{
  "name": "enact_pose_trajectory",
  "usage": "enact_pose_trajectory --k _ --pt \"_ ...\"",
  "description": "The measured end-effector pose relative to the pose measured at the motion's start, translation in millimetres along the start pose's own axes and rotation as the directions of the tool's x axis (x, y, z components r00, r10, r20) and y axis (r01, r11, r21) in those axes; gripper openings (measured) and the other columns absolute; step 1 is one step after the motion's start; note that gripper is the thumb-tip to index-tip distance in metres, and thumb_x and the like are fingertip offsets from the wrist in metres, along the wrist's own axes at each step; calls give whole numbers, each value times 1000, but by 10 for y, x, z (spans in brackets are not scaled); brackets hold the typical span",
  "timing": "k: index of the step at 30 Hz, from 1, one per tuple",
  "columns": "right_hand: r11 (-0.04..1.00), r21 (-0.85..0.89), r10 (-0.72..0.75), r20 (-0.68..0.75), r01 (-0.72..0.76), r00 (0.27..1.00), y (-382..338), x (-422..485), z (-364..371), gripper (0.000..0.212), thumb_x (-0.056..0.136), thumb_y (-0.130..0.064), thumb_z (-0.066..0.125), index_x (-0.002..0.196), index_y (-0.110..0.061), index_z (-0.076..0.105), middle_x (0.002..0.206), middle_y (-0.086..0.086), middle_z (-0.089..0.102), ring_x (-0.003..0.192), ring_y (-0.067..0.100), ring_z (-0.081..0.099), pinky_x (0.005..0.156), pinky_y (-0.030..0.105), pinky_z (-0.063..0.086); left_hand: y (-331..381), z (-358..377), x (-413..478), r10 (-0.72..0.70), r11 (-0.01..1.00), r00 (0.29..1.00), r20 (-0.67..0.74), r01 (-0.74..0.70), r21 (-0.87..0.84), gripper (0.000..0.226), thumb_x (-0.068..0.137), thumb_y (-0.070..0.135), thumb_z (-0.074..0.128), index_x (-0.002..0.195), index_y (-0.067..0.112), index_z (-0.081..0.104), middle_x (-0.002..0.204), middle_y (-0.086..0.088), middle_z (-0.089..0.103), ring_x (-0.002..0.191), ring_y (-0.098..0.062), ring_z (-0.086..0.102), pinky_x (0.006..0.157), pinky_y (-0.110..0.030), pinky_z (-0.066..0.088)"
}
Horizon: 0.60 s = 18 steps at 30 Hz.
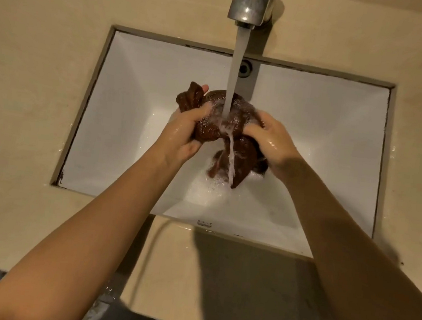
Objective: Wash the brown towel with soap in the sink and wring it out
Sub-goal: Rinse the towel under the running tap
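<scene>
The towel [234, 125] is clenched in both hands [184, 133] [272, 137] under the tap [251, 2]; rinsing is judged underway, wringing next.

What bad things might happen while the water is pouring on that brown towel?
1. The stream from the faucet hits the bunched brown towel, so water may splash over the sink rim onto the beige countertop, where drops already sit.
2. The left hand and right hand look wet and slick, so the towel might slip from them.
3. Foam lies in the basin; wringing now would probably leave soap in.
</scene>
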State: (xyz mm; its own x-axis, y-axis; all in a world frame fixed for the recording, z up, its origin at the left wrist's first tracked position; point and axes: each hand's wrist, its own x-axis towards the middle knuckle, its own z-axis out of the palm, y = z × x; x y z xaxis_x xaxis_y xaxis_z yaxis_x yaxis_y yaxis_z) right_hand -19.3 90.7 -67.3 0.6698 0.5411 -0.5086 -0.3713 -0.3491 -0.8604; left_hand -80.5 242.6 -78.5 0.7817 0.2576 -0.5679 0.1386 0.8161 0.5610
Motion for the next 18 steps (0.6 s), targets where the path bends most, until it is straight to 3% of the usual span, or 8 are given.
enact_pose_trajectory --k 2,4,7,10,13,15,18 --pt "999 -20 -36 -16 36 999 -100 -53 -55 39 93 -24 53 131 -17 47 118 3 59 107 19 59 93 33 51 46 23 -11 42 988 999 21 -45 148 45 83 -12 56 118 16 54 110 -18 66 101 -30 65 92 -44 53" --pt "993 -53 -107 2 106 994 -195 -111 -36 41 91 -32 56 129 -19 45 119 -2 57 106 13 58 89 26 52 76 11 -9 16 984 999 36 -22 177 51 77 -10 57 120 17 53 108 -16 65 101 -29 63 92 -44 52" --pt "978 -95 -193 -77 185 978 -267 -139 121 33 86 -34 63 114 -25 48 106 -11 57 98 6 59 78 16 53 87 104 -90 -105 982 993 59 94 163 28 91 24 51 114 13 61 100 -10 69 94 -24 64 82 -38 55" --pt "977 -111 -202 -208 182 957 -307 -114 380 25 89 -41 56 108 -25 54 99 -13 58 86 -1 56 67 4 46 -54 214 -142 -121 967 993 7 117 225 49 93 51 45 114 11 65 102 -11 71 95 -23 68 80 -36 56" --pt "985 -134 -155 -381 111 911 -317 -7 504 36 92 -48 48 106 -18 60 99 -5 62 90 10 58 76 17 44 -190 243 -118 -82 988 992 -91 93 120 53 89 49 56 121 8 62 115 -15 66 105 -27 66 90 -41 53" --pt "986 -137 -150 -431 100 890 -308 73 492 39 94 -45 45 105 -13 63 99 2 65 92 16 61 82 28 48 -223 233 -111 -29 989 991 -129 47 143 47 86 48 59 116 13 67 119 -15 67 111 -30 64 99 -46 48" --pt "984 -142 -153 -390 105 908 -279 158 423 39 97 -41 41 107 -10 61 104 8 65 97 20 61 90 32 49 -211 186 -147 11 967 984 -177 34 253 38 90 50 52 102 19 70 106 -11 73 100 -27 69 90 -44 54"
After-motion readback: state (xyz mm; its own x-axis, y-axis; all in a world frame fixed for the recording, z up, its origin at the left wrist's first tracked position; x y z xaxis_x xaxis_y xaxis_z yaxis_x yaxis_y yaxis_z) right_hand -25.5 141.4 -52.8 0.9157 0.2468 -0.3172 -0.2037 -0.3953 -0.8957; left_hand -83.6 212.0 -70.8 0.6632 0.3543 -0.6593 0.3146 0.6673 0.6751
